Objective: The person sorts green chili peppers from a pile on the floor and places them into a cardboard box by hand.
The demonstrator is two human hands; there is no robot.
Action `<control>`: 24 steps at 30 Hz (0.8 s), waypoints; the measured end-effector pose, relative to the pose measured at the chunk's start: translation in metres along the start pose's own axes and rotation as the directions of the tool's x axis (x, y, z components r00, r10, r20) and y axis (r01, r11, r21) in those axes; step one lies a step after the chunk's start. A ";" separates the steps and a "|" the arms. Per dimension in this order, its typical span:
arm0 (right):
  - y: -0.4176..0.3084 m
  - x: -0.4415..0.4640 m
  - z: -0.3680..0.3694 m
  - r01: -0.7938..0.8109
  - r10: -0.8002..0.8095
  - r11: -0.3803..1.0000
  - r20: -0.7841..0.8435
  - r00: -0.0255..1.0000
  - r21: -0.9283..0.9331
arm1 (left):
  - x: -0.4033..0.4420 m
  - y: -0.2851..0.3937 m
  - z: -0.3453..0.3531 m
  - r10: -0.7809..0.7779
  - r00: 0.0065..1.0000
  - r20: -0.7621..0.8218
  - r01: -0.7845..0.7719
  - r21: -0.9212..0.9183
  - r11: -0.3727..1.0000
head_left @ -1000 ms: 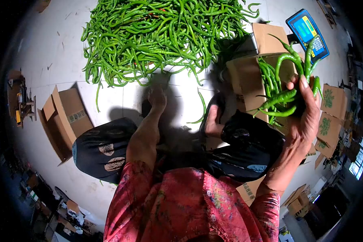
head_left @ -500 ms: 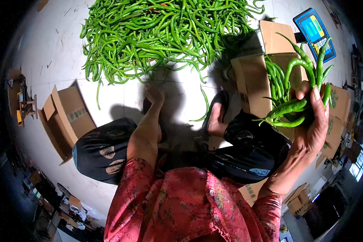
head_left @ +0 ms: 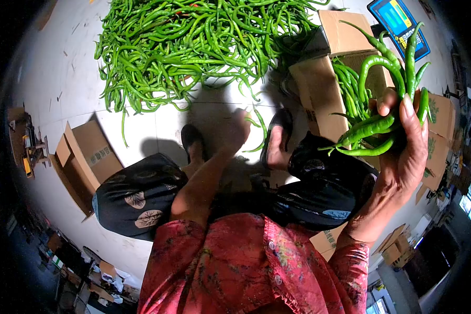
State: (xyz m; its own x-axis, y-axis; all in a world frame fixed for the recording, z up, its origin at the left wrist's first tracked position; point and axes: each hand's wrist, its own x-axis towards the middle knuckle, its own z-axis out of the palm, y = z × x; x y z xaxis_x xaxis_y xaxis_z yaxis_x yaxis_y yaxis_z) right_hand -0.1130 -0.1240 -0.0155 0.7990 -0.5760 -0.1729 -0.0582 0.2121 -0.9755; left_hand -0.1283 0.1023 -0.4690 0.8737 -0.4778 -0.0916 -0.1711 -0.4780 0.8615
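Observation:
A bunch of long green chili peppers (head_left: 374, 128) is gripped in my right hand (head_left: 411, 149), their tips sticking out on several sides. Behind it stands an open cardboard box (head_left: 319, 89) with more green chili peppers (head_left: 349, 86) inside. My left hand (head_left: 238, 128) is low between my feet, beside a loose green chili pepper (head_left: 261, 133) on the floor. Its fingers are blurred, so whether they touch or hold that pepper is unclear. Ahead lies a large heap of green chili peppers (head_left: 193, 52).
A scale display (head_left: 400, 29) stands behind the box at upper right. An open cardboard box (head_left: 86, 159) sits on the left. More cartons (head_left: 438, 138) are on the right. My feet in dark shoes (head_left: 193, 142) rest on the pale floor (head_left: 52, 125).
My left hand has moved right, from near my left foot toward the loose pepper. My right hand still holds its bunch near the box. The view has shifted slightly.

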 end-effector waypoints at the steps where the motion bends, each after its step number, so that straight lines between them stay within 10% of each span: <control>1: -0.001 0.000 0.000 0.007 -0.007 1.000 0.012 1.000 0.002 | 0.006 0.015 0.001 0.032 0.999 0.021 -0.031 -0.025 0.999; 10: -0.001 -0.002 -0.004 0.010 -0.012 0.998 0.030 0.999 0.068 | 0.015 0.048 0.022 0.227 0.961 0.156 -0.274 0.441 0.855; 17: 0.000 -0.002 -0.010 0.041 -0.050 0.994 0.098 0.994 0.101 | 0.022 0.044 0.004 0.459 0.837 0.297 -0.547 0.455 0.703; 24: -0.009 -0.006 -0.010 0.009 -0.013 0.998 0.070 0.997 0.056 | 0.017 -0.002 -0.039 0.250 0.849 0.465 -0.442 0.368 0.818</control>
State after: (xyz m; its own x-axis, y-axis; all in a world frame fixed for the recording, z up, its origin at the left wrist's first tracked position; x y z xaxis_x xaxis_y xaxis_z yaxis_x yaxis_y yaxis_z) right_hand -0.1230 -0.1302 -0.0069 0.8397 -0.5220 -0.1499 -0.0169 0.2506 -0.9679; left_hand -0.0952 0.1239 -0.4526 0.4876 -0.8679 -0.0950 -0.6935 -0.4511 0.5617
